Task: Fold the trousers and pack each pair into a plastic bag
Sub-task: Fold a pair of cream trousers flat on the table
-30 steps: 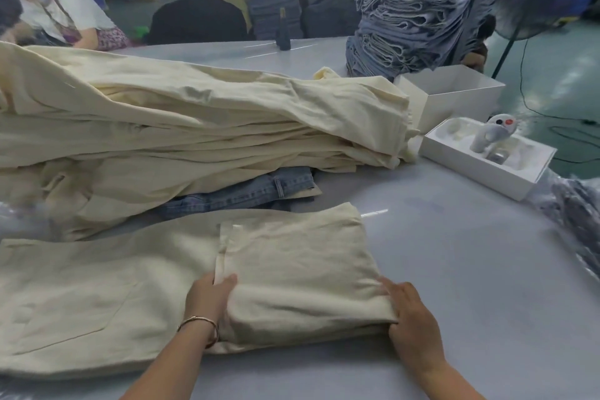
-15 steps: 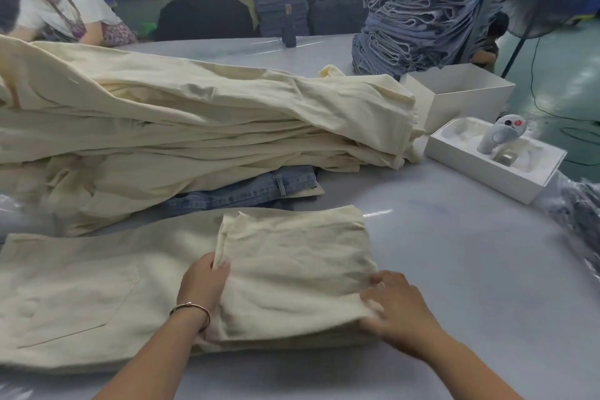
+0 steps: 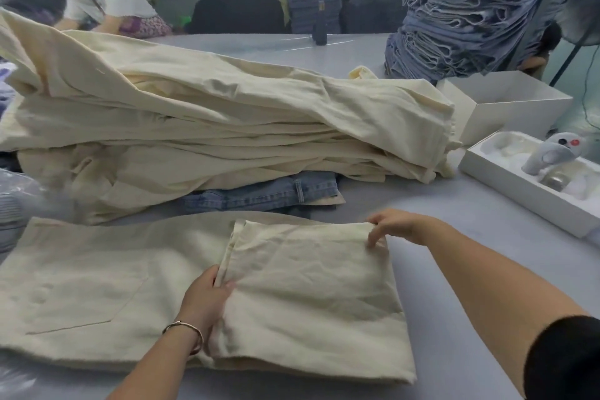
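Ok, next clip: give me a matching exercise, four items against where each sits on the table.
Items:
1. cream trousers
2. jeans
3. cream pile
4. open white box

Places:
A. far right, behind the tray
B. nearest, under both hands
C. poking out beneath the cream pile
D. middle, stacked high

Pairs: 1-B, 2-C, 3-D, 4-A

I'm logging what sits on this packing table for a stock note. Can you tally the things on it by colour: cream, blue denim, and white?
Cream: 2, the trousers being folded and the cream pile; pairs inside it can't be counted.
Blue denim: 2, the jeans under that pile and the tall denim stack.
White: 2, the open box and the moulded tray.
Total: 6
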Demonstrator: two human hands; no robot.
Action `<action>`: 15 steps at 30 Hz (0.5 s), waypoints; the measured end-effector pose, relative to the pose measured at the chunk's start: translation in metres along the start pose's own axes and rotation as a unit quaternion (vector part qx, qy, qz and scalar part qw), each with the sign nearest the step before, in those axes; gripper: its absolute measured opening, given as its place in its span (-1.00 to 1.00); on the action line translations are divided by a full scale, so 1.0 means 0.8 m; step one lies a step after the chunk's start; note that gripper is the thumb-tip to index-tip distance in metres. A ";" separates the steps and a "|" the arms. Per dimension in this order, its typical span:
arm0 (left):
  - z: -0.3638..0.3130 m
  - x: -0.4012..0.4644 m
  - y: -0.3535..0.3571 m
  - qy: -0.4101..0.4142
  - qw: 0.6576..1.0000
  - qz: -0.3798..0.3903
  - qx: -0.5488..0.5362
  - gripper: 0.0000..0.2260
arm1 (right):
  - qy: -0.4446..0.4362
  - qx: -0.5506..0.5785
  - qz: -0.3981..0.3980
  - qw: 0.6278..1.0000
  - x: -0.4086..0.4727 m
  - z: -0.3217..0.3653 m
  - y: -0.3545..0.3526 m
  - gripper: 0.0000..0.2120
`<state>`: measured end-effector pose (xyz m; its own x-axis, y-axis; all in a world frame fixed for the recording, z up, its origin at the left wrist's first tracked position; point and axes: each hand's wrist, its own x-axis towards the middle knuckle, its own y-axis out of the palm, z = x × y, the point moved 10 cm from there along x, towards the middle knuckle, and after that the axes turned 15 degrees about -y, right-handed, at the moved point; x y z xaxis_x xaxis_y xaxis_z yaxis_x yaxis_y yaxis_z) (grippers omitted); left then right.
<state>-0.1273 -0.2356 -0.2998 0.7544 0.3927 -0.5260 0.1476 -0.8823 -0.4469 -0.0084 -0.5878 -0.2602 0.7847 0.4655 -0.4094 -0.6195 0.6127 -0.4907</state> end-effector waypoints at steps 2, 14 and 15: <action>0.001 0.002 -0.003 -0.001 1.000 -0.007 0.002 -0.86 | 0.010 -0.102 0.070 0.992 0.003 -0.001 -0.003 -0.88; 0.009 0.019 -0.007 -0.025 0.999 -0.005 -0.034 -0.88 | 0.017 -0.046 0.121 0.991 0.023 -0.034 -0.007 -0.74; 0.007 0.019 -0.007 -0.023 0.999 -0.013 -0.031 -0.90 | 0.020 -0.049 0.103 0.993 0.026 -0.037 -0.009 -0.74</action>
<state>-0.1205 -0.2234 -0.3089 0.7203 0.4260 -0.5475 0.2078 -0.8855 -0.4156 0.0119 -0.6016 -0.2876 0.6406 0.5472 -0.5387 -0.7677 0.4410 -0.4649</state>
